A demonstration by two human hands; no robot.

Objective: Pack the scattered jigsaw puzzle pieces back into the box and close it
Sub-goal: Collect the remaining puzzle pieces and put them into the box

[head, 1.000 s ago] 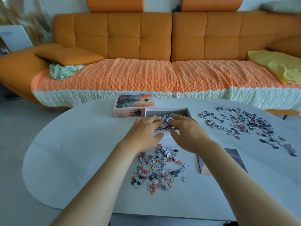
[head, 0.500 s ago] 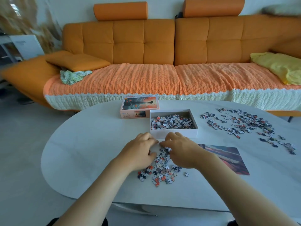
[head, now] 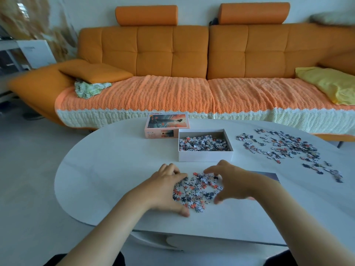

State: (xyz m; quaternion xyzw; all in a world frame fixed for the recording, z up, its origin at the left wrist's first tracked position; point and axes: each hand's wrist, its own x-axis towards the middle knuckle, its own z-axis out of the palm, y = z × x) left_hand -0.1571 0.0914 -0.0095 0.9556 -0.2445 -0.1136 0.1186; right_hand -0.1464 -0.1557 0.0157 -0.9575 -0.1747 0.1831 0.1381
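White box (head: 205, 156) part-filled with puzzle pieces (head: 203, 144), lid (head: 166, 125) beside

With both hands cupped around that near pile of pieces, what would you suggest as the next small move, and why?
Probably draw the left hand and right hand together to bunch the near pile into a scoopable heap. The hands flank it with fingers spread, but the pieces lie loosely scattered between them. The open box sits just beyond, ready for the lift.

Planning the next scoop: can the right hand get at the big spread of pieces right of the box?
Probably yes: the right hand has bare table between it and the scattered pieces.
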